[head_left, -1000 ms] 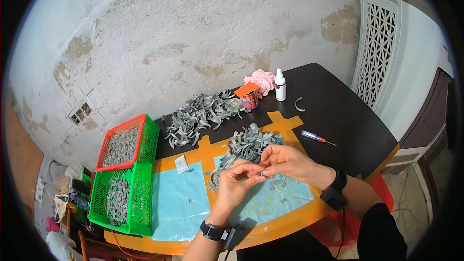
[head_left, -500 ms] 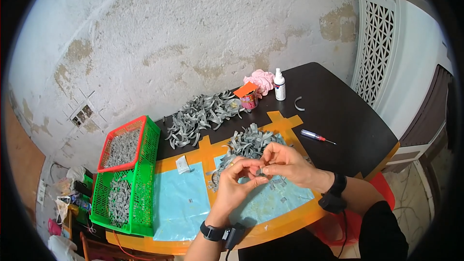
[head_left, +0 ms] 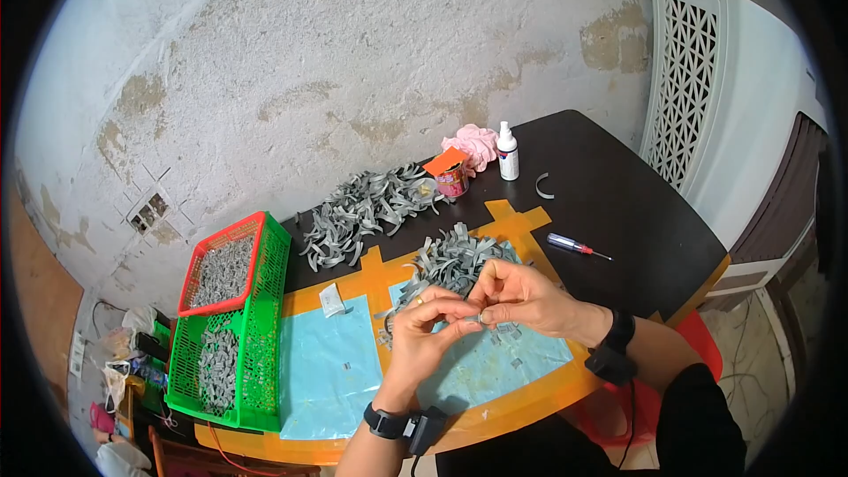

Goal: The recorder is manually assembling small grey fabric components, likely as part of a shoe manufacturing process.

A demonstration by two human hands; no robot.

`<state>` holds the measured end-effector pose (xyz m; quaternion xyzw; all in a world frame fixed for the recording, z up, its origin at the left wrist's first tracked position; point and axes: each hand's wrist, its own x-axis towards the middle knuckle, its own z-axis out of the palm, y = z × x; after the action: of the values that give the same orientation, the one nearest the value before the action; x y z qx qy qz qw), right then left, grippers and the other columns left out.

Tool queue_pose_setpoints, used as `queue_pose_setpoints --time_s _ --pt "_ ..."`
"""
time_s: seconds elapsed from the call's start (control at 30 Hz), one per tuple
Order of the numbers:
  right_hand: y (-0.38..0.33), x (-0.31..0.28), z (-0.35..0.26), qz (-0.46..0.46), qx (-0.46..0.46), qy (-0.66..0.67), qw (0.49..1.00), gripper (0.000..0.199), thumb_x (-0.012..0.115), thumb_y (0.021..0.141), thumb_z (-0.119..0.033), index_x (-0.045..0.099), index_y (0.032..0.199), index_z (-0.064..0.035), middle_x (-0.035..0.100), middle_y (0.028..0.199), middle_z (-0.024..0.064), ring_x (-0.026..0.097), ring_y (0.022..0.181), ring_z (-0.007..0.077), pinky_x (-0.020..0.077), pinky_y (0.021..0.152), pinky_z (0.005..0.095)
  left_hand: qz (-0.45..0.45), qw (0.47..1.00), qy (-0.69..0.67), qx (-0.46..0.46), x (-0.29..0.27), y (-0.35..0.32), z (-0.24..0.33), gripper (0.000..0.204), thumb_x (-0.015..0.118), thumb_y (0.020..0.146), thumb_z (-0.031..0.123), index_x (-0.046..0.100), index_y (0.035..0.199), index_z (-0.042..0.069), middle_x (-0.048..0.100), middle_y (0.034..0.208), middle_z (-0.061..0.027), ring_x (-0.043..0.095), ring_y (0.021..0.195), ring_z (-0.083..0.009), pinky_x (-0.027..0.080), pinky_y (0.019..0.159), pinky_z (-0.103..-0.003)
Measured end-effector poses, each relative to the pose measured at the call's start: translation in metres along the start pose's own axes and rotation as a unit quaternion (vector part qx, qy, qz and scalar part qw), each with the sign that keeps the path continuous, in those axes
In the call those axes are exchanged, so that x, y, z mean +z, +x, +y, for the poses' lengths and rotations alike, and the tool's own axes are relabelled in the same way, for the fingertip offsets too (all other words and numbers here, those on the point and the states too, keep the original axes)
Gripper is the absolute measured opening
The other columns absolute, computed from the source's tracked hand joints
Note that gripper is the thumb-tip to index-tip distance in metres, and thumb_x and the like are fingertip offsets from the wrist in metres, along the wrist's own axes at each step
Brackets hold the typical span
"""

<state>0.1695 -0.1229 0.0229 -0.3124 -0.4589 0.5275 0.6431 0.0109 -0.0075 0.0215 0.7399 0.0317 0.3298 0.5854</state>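
My left hand (head_left: 422,332) and my right hand (head_left: 527,303) meet over the right-hand blue sheet (head_left: 490,380), both closed in a pinch. Between their fingertips is a small grey piece (head_left: 474,319), mostly covered by the fingers. Just beyond my hands lies a pile of curved grey strips (head_left: 455,256). A few tiny grey bits (head_left: 516,362) are scattered on the sheet beside my right hand.
At the left, a red basket (head_left: 256,278) of small grey pieces rests on a green basket (head_left: 269,336), which also holds some. Farther back are a larger strip heap (head_left: 362,212), a tin (head_left: 453,181), pink cloth (head_left: 474,146), white spray bottle (head_left: 508,155) and screwdriver (head_left: 570,245).
My fingers have shifted slightly around the small grey piece, and less of it shows now. Both hands stay in nearly the same place over the sheet.
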Motion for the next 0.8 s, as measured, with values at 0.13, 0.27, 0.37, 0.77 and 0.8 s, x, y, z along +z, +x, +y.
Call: queue_pose_setpoints --time_s 0.13,0.27,0.37,0.77,0.8 --pt "0.0006 -0.0018 0.0034 -0.012 -0.004 0.009 1.000 0.024 0.060 0.085 0.001 0.039 0.088 -0.0090 0.057 0.097 0.0048 0.054 0.086 0.0093 0.0454 0.071 0.0247 0.008 0.999 -0.030 -0.034 0.0026 -0.0005 0.0010 0.022 0.076 0.067 -0.008 0.069 0.087 0.001 0.060 0.091 -0.0052 0.054 0.080 -0.0127 0.045 0.073 -0.025" --pt "0.0006 -0.0004 0.0047 -0.002 0.002 0.014 1.000 0.025 0.062 0.085 0.000 0.039 0.088 -0.0091 0.058 0.096 0.0048 0.053 0.085 0.0092 0.0446 0.071 0.0246 0.015 0.999 -0.032 -0.037 0.0036 -0.0022 -0.0024 0.022 0.075 0.068 -0.007 0.069 0.088 0.001 0.060 0.091 -0.0048 0.054 0.080 -0.0122 0.045 0.073 -0.025" --pt "0.0011 -0.0014 0.0092 0.001 0.000 0.011 1.000 0.025 0.063 0.085 -0.001 0.040 0.088 -0.0089 0.058 0.096 0.0045 0.053 0.085 0.0089 0.0440 0.070 0.0244 0.020 0.999 -0.022 -0.035 0.0059 -0.0037 -0.0056 0.021 0.075 0.069 -0.007 0.068 0.088 0.001 0.060 0.091 -0.0048 0.054 0.081 -0.0118 0.045 0.073 -0.025" --pt "0.0028 -0.0080 0.0025 0.011 -0.015 -0.024 1.000 0.026 0.068 0.081 0.002 0.046 0.092 -0.0051 0.058 0.090 0.0035 0.057 0.087 0.0097 0.0469 0.077 0.0240 0.008 0.984 -0.110 -0.138 0.0009 -0.0015 -0.0020 0.024 0.075 0.071 -0.006 0.062 0.090 0.000 0.061 0.093 -0.0043 0.057 0.081 -0.0098 0.050 0.075 -0.025" --pt "0.0030 -0.0072 0.0016 0.004 -0.009 -0.035 0.999 0.026 0.069 0.080 0.002 0.047 0.092 -0.0046 0.058 0.089 0.0038 0.058 0.086 0.0100 0.0476 0.077 0.0240 0.009 0.984 -0.110 -0.139 0.0003 -0.0021 -0.0027 0.024 0.075 0.071 -0.006 0.062 0.090 0.000 0.061 0.093 -0.0043 0.057 0.081 -0.0098 0.050 0.075 -0.025"
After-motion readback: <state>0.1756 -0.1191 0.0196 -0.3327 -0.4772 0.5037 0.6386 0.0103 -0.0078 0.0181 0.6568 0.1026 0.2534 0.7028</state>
